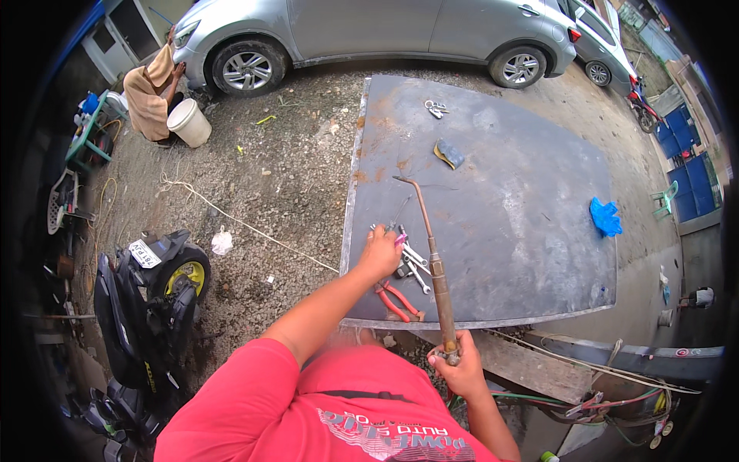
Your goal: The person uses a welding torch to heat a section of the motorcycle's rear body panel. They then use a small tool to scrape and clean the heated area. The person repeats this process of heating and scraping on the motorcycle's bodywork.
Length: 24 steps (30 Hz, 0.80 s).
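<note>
My right hand (460, 368) grips the base of a long brass gas torch (435, 262), whose bent tip reaches out over a grey metal table (523, 192). My left hand (379, 252) rests on the table's near left part, fingers closed on a small tool with a pink tip among several wrenches (416, 266). Red-handled pliers (396, 300) lie just below that hand, near the table's front edge.
A dark sanding block (448, 153), a small metal clip (436, 108) and a blue cloth (606, 216) lie on the table. A scooter (150, 308) stands to the left on gravel. A person (150, 92) crouches by a white bucket (189, 122) near a silver car (369, 35). Hoses (608, 400) run at lower right.
</note>
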{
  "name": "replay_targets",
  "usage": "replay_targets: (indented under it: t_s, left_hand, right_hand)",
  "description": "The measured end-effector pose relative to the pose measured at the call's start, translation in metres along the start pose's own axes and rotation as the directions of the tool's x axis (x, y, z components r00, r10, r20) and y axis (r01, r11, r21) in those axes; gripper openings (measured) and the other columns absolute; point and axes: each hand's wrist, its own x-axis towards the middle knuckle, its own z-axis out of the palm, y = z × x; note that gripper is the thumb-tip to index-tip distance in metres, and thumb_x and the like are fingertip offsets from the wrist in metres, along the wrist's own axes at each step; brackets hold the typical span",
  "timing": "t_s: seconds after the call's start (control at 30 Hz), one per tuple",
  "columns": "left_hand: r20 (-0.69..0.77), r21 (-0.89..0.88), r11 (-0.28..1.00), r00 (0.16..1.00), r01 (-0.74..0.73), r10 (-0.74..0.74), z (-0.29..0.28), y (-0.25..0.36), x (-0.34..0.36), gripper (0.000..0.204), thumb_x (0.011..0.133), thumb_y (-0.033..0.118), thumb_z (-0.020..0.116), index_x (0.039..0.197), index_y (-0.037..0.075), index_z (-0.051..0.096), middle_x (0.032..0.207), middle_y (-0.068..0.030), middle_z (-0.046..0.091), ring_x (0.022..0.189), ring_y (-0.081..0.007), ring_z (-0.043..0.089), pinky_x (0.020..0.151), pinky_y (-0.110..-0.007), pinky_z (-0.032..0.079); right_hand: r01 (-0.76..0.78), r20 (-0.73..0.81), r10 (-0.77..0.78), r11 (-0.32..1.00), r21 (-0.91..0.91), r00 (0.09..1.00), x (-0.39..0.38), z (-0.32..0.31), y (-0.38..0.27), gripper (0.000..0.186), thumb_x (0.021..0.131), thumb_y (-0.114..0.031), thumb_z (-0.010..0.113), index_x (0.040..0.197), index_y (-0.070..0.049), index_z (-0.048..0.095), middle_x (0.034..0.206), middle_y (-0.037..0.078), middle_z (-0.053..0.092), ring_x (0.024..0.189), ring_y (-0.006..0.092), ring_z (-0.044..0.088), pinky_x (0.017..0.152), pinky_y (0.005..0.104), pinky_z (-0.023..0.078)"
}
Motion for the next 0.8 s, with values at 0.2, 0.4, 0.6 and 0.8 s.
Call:
replay_targets:
  t_s: [0.2, 0.4, 0.6, 0.8]
  left_hand:
    - [0.023, -0.226, 0.966, 0.992, 0.122, -0.12, -0.028, 0.001, -0.005, 0.034, 0.104, 0.029, 0.063, 0.128, 0.006, 0.066, 0.133, -0.0171, 0.062, 0.116, -0.0351, 0.063, 0.095, -0.045, 0.055]
    - [0.267, -0.926, 0.165, 0.899, 0.339, -0.347, -0.116, -0.024, -0.009, 0.022, 0.105, 0.017, 0.049, 0.127, 0.017, 0.052, 0.104, -0.0032, 0.062, 0.083, -0.0152, 0.064, 0.063, -0.029, 0.049]
    - [0.186, -0.982, -0.107, 0.922, 0.158, -0.339, -0.172, -0.039, -0.006, 0.018, 0.104, 0.028, 0.05, 0.112, 0.014, 0.057, 0.089, -0.001, 0.057, 0.069, -0.0128, 0.056, 0.054, -0.027, 0.043]
    - [0.258, -0.951, -0.261, 0.888, 0.165, -0.38, -0.192, -0.03, -0.007, 0.061, 0.103, 0.069, 0.049, 0.086, 0.011, 0.058, 0.071, 0.0004, 0.053, 0.052, -0.0106, 0.044, 0.041, -0.025, 0.028]
  right_hand:
    - [0.014, -0.028, -0.016, 0.997, -0.079, 0.999, 0.002, -0.004, 0.002, 0.05, 0.087, -0.009, 0.084, 0.123, -0.001, 0.049, 0.092, 0.009, 0.075, 0.082, 0.0157, 0.071, 0.076, 0.0344, 0.058]
    - [0.07, 0.077, -0.052, 0.966, -0.248, 0.996, 0.015, 0.007, -0.012, 0.053, 0.087, -0.013, 0.085, 0.124, -0.001, 0.05, 0.094, 0.013, 0.077, 0.085, 0.0228, 0.075, 0.08, 0.0382, 0.059]
    - [0.221, 0.206, -0.16, 0.92, -0.325, 0.965, 0.027, 0.023, -0.025, 0.051, 0.087, -0.012, 0.085, 0.123, -0.002, 0.049, 0.094, 0.012, 0.077, 0.089, 0.0248, 0.076, 0.083, 0.0385, 0.058]
    - [0.241, 0.22, -0.176, 0.917, -0.317, 0.959, 0.033, 0.033, -0.034, 0.049, 0.086, -0.009, 0.085, 0.12, -0.002, 0.05, 0.094, 0.009, 0.076, 0.089, 0.018, 0.073, 0.085, 0.0362, 0.057]
